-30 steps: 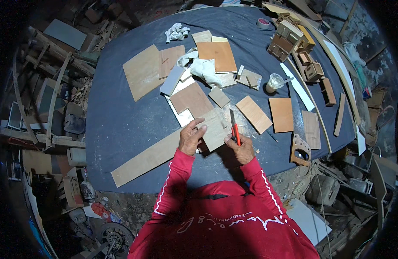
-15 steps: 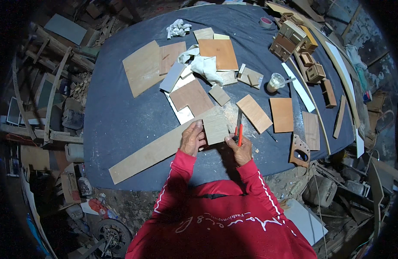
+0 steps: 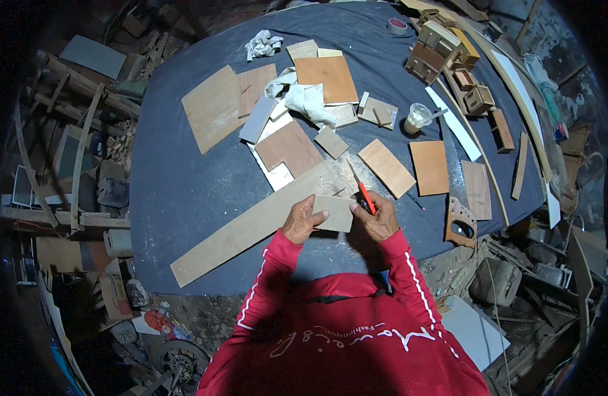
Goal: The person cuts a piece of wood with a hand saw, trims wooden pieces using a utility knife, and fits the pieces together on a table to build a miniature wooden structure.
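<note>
Your left hand (image 3: 303, 222) is clamped on the small wood panel (image 3: 333, 212), thumb on its face. Panel sits between your hands, longer side running roughly hand to hand. Your right hand (image 3: 379, 219) grips the red cutter (image 3: 366, 195), thumb at the panel's right edge; blade points away from you, beyond the panel. Long board (image 3: 244, 230) lies to the left.

Near the middle of the near edge of the cloth-covered tabletop (image 3: 178, 191), the left hand (image 3: 303, 223) and right hand (image 3: 379, 220) hold a small wooden panel (image 3: 334, 211); the right also holds a red-handled cutter (image 3: 367, 197), its blade toward the far edge. A long board (image 3: 241, 231) slants toward the near left corner. A handsaw (image 3: 456, 210) lies by the near right corner.
</note>
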A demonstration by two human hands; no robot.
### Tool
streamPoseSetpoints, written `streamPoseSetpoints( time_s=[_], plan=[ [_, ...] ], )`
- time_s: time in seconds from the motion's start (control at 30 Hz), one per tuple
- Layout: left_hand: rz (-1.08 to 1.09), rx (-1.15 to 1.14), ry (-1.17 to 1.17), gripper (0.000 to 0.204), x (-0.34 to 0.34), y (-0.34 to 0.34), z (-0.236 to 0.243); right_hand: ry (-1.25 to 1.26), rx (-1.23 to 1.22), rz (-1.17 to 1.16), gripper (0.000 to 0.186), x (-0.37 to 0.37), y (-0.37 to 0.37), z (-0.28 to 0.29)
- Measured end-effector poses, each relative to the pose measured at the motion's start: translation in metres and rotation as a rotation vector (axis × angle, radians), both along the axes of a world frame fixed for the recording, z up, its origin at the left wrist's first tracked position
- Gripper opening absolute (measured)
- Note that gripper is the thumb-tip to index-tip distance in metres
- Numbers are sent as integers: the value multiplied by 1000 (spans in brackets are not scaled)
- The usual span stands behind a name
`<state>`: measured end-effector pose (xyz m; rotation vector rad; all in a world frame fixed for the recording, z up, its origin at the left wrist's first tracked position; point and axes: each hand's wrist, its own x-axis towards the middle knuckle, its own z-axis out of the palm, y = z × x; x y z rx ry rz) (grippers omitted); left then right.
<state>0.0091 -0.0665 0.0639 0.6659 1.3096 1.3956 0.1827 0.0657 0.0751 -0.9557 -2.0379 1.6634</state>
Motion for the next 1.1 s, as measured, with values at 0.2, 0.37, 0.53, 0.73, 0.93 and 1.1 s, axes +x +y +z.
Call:
streamPoseSetpoints(
  time_s=[0.2, 0.37, 0.53, 0.73, 0.93, 1.1],
  plan=[
    [228, 72, 175, 37, 6, 8, -20, -101, 533, -133, 41, 1, -23, 16],
    [305, 50, 385, 37, 10, 7, -27, -205, 682, 62, 38, -4, -42, 24],
    [379, 108, 286, 34, 21, 11, 12, -290, 589, -226, 35, 12, -15, 0],
    [290, 57, 356, 36, 15, 8, 3, -205, 639, -72, 36, 1, -32, 23],
    [395, 74, 331, 27, 17, 8, 8, -200, 557, -192, 34, 10, -20, 8],
    [361, 79, 330, 27, 21, 12, 14, -242, 599, -141, 34, 6, -23, 13]
  ],
)
